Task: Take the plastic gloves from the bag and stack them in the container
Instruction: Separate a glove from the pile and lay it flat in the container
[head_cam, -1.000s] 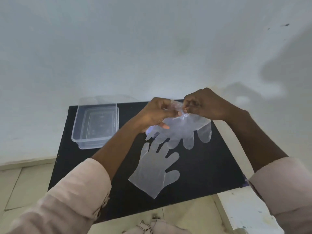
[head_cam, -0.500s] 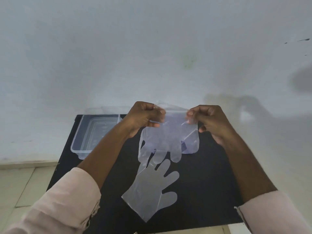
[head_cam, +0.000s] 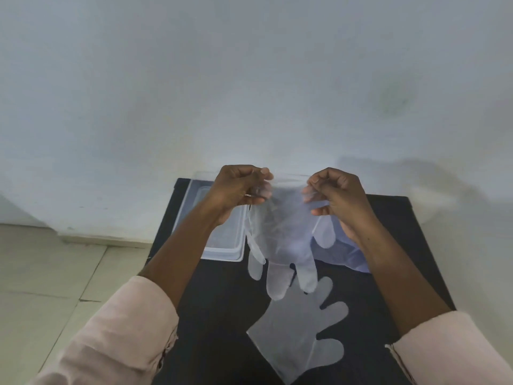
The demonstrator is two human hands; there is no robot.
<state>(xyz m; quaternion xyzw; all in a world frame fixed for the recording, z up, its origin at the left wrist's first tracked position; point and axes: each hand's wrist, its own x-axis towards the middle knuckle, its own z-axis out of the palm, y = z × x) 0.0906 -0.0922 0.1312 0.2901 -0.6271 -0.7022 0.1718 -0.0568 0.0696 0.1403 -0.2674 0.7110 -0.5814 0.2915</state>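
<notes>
My left hand [head_cam: 238, 188] and my right hand [head_cam: 337, 194] each pinch a top corner of a clear plastic glove [head_cam: 283, 240], which hangs fingers-down above the black table [head_cam: 222, 307]. A second clear glove [head_cam: 299, 329] lies flat on the table below it, fingers pointing right. The clear plastic container [head_cam: 222, 237] stands at the table's back left, partly behind my left wrist. A bluish clear plastic bag [head_cam: 349, 254] lies under my right forearm, mostly hidden.
A white wall [head_cam: 249, 93] rises right behind the table. Pale floor tiles [head_cam: 50, 273] lie to the left. Both my forearms in pink sleeves reach over the table's near half.
My hands have risen and spread a little, stretching the glove's cuff wider. The view has shifted, so the table and container sit further right in frame.
</notes>
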